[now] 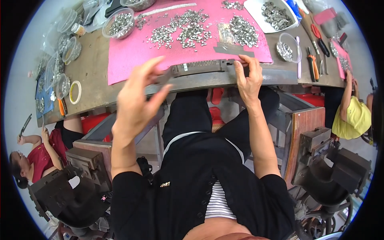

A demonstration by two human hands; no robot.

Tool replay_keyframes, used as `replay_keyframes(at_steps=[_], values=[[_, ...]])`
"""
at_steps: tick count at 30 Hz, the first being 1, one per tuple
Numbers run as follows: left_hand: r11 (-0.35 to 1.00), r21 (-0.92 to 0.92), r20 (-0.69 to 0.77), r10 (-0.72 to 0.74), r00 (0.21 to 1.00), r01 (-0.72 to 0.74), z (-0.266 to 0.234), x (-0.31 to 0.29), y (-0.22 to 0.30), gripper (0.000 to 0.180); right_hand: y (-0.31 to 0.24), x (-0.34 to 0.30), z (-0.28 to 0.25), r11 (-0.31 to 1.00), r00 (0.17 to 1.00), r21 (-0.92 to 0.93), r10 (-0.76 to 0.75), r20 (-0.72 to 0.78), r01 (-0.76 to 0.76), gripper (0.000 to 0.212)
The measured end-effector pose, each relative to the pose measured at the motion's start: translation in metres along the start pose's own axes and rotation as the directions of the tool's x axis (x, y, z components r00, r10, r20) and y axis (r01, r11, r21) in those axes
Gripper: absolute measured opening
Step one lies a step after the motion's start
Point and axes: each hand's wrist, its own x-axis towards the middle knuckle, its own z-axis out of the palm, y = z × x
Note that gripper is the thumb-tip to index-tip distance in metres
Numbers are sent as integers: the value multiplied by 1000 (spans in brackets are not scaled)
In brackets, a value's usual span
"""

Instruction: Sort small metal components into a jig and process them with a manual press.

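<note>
A long dark metal jig with a row of slots [204, 66] lies along the front edge of the bench. One small shiny piece [185, 67] sits near its left end. My left hand [138, 94] is beside that end, slightly blurred, thumb and fingers spread apart with nothing visibly gripped. At the other end, my right hand [250, 78] has its thumb and bent fingers closed around the jig's end. Loose small metal pieces [194, 34] are heaped on the pink mat [128, 60] beyond. A flat grey strip [234, 50] lies just behind the jig's right part.
Tubs of metal parts stand at left, including a clear bowl [120, 24]; a white tray [274, 16] and a round tub [288, 48] are at right. Orange-handled pliers [313, 66] and a tape roll [75, 92] lie nearby. Co-workers sit at both sides.
</note>
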Motion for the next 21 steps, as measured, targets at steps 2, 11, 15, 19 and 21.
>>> replay_keyframes(at_steps=[2,11,15,19,21], values=[[984,-105,118,155,981,-143,41,29,-7,43,1,3,2,1000,1000,-16,13,12,-13,26],[936,299,-9,197,980,-185,135,21,-47,43,-17,-5,-5,926,975,311,181,132,-214,16],[933,313,-93,214,972,-175,138,14,-43,38,-31,-3,-6,914,983,371,123,136,-165,8],[966,180,-103,204,973,-184,148,0,-41,37,-23,-11,-16,940,974,329,11,226,-87,13],[968,198,-141,183,973,-154,154,4,-37,40,-12,11,-16,983,980,182,-29,198,-7,12]])
